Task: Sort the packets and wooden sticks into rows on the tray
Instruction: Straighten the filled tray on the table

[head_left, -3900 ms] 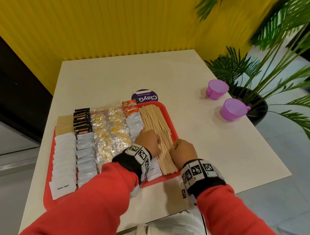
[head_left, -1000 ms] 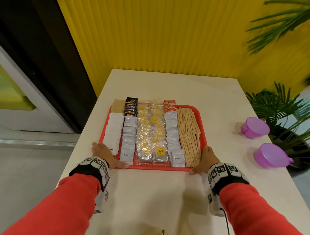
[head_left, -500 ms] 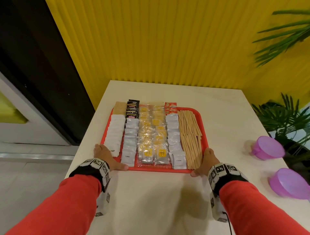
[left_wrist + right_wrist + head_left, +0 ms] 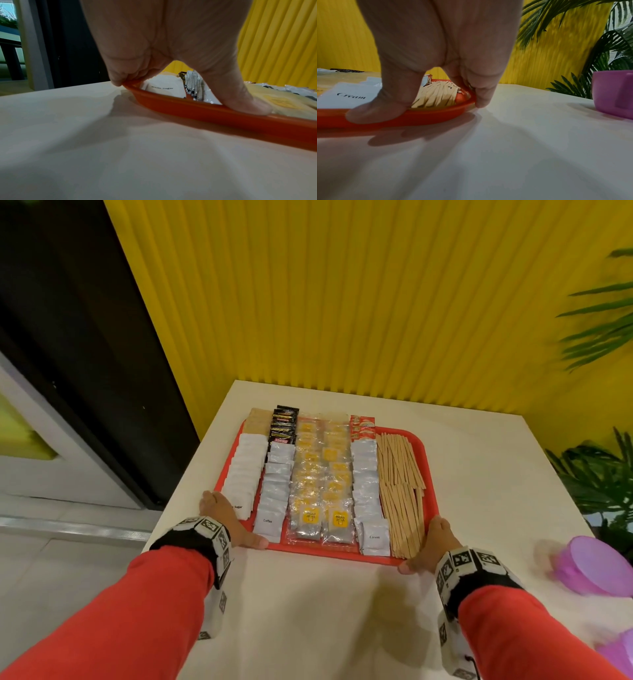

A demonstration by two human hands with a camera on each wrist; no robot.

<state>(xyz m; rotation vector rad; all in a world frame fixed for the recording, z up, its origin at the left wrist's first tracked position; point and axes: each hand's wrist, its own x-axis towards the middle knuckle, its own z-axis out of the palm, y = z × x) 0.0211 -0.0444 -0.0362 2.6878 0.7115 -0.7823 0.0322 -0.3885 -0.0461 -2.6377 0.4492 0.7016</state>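
Observation:
The red tray (image 4: 432,474) lies on the cream table, filled with lengthwise rows. From left to right stand white sugar packets (image 4: 245,474), silver coffee packets (image 4: 277,487) with black packets (image 4: 283,424) behind them, two rows of clear yellow-labelled packets (image 4: 322,484), cream packets (image 4: 368,487) and wooden sticks (image 4: 399,484). My left hand (image 4: 233,520) grips the tray's near left corner, thumb (image 4: 248,106) on the front rim (image 4: 188,108). My right hand (image 4: 428,542) grips the near right corner, thumb (image 4: 373,113) on the rim (image 4: 436,115) beside the sticks (image 4: 436,94).
Two purple cups (image 4: 582,566) (image 4: 620,652) stand on the table to the right of my right hand, one close by in the right wrist view (image 4: 612,93). A potted plant (image 4: 599,481) is past the table's right edge. A yellow ribbed wall (image 4: 342,302) backs the table.
Earlier both hands were at the wooden sticks on a skewed tray. Now they hold the near corners and the tray lies square. Over the last second the hands stay put; my view has shifted.

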